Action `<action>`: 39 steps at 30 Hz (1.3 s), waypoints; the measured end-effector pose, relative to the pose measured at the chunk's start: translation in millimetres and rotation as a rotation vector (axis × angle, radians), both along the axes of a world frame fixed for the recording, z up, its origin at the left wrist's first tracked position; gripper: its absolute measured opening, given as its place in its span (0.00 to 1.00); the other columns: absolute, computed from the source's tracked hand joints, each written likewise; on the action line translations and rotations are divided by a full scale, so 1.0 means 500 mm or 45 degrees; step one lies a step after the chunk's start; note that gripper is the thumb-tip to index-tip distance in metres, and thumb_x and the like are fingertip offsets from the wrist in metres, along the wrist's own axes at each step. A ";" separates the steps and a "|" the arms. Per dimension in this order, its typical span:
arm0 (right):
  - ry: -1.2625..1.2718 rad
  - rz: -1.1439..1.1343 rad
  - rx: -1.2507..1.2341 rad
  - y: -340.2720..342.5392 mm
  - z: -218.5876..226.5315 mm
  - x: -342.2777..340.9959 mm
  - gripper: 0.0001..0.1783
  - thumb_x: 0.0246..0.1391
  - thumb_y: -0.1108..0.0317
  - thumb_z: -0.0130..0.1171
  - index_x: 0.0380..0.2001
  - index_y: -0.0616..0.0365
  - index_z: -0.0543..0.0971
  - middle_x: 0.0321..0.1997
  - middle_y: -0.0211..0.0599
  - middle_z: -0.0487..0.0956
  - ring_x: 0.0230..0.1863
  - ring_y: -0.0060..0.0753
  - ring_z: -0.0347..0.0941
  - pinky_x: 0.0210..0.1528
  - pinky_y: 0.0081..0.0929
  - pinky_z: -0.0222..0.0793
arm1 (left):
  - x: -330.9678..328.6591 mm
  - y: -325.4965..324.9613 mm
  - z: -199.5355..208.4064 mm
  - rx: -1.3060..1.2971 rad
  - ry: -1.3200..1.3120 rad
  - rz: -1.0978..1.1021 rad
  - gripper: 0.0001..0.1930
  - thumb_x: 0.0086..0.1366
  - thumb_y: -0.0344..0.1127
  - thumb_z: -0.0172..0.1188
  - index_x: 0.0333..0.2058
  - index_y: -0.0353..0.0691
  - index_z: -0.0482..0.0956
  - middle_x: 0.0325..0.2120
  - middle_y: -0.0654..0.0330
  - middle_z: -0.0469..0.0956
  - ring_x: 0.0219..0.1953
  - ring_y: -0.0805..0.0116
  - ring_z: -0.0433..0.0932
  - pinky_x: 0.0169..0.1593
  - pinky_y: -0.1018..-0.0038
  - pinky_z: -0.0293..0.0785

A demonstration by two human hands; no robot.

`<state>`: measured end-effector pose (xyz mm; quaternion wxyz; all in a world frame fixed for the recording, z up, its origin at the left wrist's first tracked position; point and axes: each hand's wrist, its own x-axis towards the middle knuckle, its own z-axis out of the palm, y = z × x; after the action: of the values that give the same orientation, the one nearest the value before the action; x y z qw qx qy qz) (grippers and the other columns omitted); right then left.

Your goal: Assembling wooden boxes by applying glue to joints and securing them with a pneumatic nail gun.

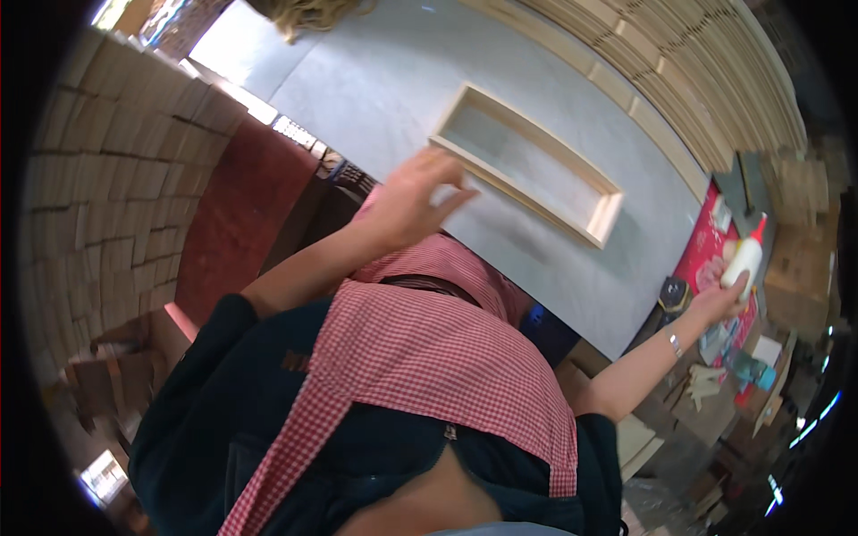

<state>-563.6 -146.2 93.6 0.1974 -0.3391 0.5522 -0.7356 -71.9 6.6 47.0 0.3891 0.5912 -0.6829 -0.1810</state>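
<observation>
A narrow rectangular frame of pale wood (527,192) lies on the grey tabletop (357,98). My left hand (416,192) hovers by its near left corner, slightly blurred. Its thumb stands away from the curved fingers, and I see nothing between them; whether the fingertips touch the wood I cannot tell. Off to the right, past the table's end, my right hand (726,295) is wrapped round a white squeeze bottle (744,259). The bottle's red nozzle points upward and away from me.
Long stacks of thin wooden strips (652,54) line the table's far side. Piled wooden blocks (116,161) rise on the left. Beyond the right end are a red cloth (702,241), a dark round object (674,293), a clear bottle (752,369) and small wood pieces (702,384).
</observation>
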 end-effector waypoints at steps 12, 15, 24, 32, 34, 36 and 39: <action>-0.010 0.820 0.243 0.200 -0.044 0.551 0.25 0.56 0.64 0.62 0.55 0.59 0.69 0.42 0.42 0.75 0.21 0.24 0.68 0.20 0.19 0.65 | -0.059 -0.014 -0.120 -0.531 -0.516 -0.257 0.13 0.64 0.39 0.60 0.45 0.44 0.78 0.55 0.53 0.71 0.61 0.55 0.69 0.74 0.51 0.53; 0.054 1.019 0.334 0.210 -0.054 0.593 0.26 0.55 0.65 0.63 0.55 0.59 0.69 0.42 0.42 0.75 0.21 0.24 0.68 0.21 0.19 0.66 | -0.055 -0.010 -0.134 -0.555 -0.466 -0.241 0.14 0.63 0.40 0.60 0.46 0.44 0.78 0.55 0.53 0.72 0.62 0.55 0.69 0.76 0.49 0.49; 0.236 1.177 0.396 0.199 -0.056 0.624 0.30 0.51 0.67 0.66 0.56 0.59 0.68 0.46 0.41 0.74 0.30 0.29 0.73 0.31 0.23 0.74 | -0.052 -0.006 -0.151 -0.492 -0.467 -0.288 0.17 0.61 0.42 0.65 0.47 0.45 0.82 0.61 0.53 0.70 0.65 0.55 0.68 0.74 0.51 0.54; 0.750 1.114 0.042 0.182 -0.060 0.624 0.32 0.49 0.67 0.69 0.56 0.59 0.68 0.50 0.43 0.73 0.46 0.39 0.74 0.47 0.33 0.76 | -0.056 -0.011 -0.143 -0.550 -0.410 -0.279 0.12 0.61 0.41 0.62 0.40 0.42 0.81 0.57 0.51 0.71 0.63 0.55 0.68 0.76 0.49 0.50; 0.801 1.113 0.020 0.179 -0.057 0.626 0.32 0.48 0.68 0.69 0.56 0.59 0.68 0.51 0.43 0.73 0.50 0.41 0.73 0.51 0.36 0.76 | -0.057 -0.012 -0.140 -0.559 -0.417 -0.264 0.12 0.61 0.41 0.62 0.40 0.42 0.82 0.60 0.51 0.70 0.65 0.55 0.67 0.76 0.49 0.50; 0.829 1.101 -0.012 0.171 -0.058 0.628 0.32 0.48 0.68 0.69 0.56 0.59 0.68 0.51 0.44 0.73 0.49 0.42 0.73 0.50 0.36 0.76 | -0.057 -0.012 -0.149 -0.550 -0.436 -0.269 0.13 0.61 0.41 0.63 0.42 0.42 0.82 0.62 0.51 0.69 0.67 0.55 0.65 0.76 0.50 0.49; 0.915 1.073 -0.102 0.153 -0.061 0.633 0.32 0.48 0.68 0.70 0.56 0.59 0.68 0.50 0.44 0.74 0.47 0.42 0.74 0.48 0.35 0.76 | -0.056 -0.009 -0.167 -0.516 -0.487 -0.280 0.16 0.61 0.42 0.65 0.46 0.43 0.83 0.68 0.50 0.64 0.73 0.54 0.59 0.76 0.50 0.49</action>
<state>-247.1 -69.9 62.8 0.2608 -0.7676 0.3729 -0.4514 -100.0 1.9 -36.6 0.3415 0.4473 -0.8260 0.0325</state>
